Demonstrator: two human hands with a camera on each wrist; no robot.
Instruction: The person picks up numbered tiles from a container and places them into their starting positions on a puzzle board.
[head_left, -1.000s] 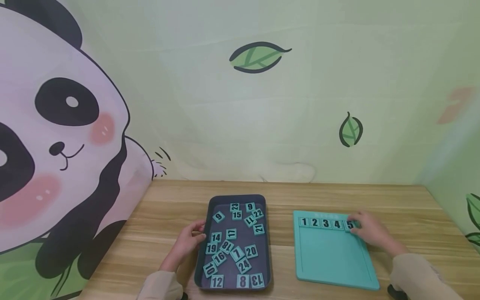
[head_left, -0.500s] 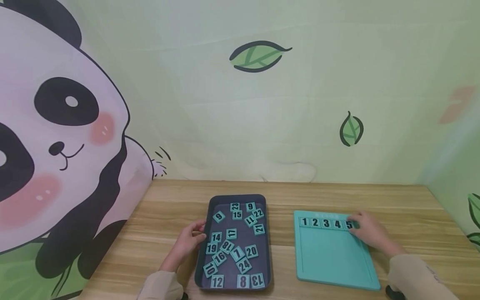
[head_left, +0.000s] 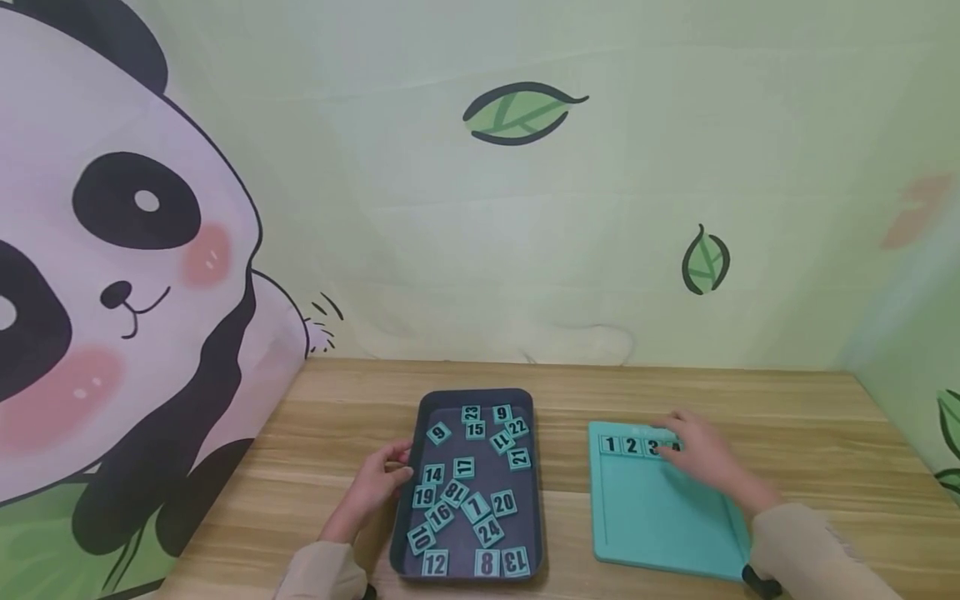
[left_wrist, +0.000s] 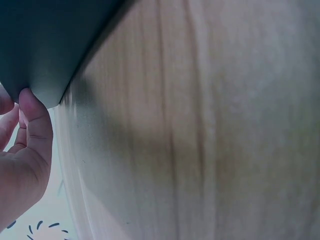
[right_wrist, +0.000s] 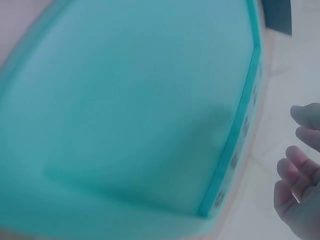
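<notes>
Lining up number tiles [head_left: 632, 446] seems the step in hand: 1 to 4 show along the far edge of the board [head_left: 660, 525], from its left corner. Over them hangs the right hand [head_left: 701, 454], fingers parted, gripping nothing. The left hand [head_left: 372, 483] touches the left edge of the tray [head_left: 491, 475]; whether it pinches, I cannot tell. Next probably calls for another tile from there.

Head view looks forward, down; wrist views, closer (right shares board [head_left: 667, 521]).

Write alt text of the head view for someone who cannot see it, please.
A person's right hand is over a row of number tiles reading 1, 2, 3 and a partly hidden 4, at the far edge of a turquoise board. On the same wooden table, the left hand touches a dark tray of scattered tiles.
</notes>
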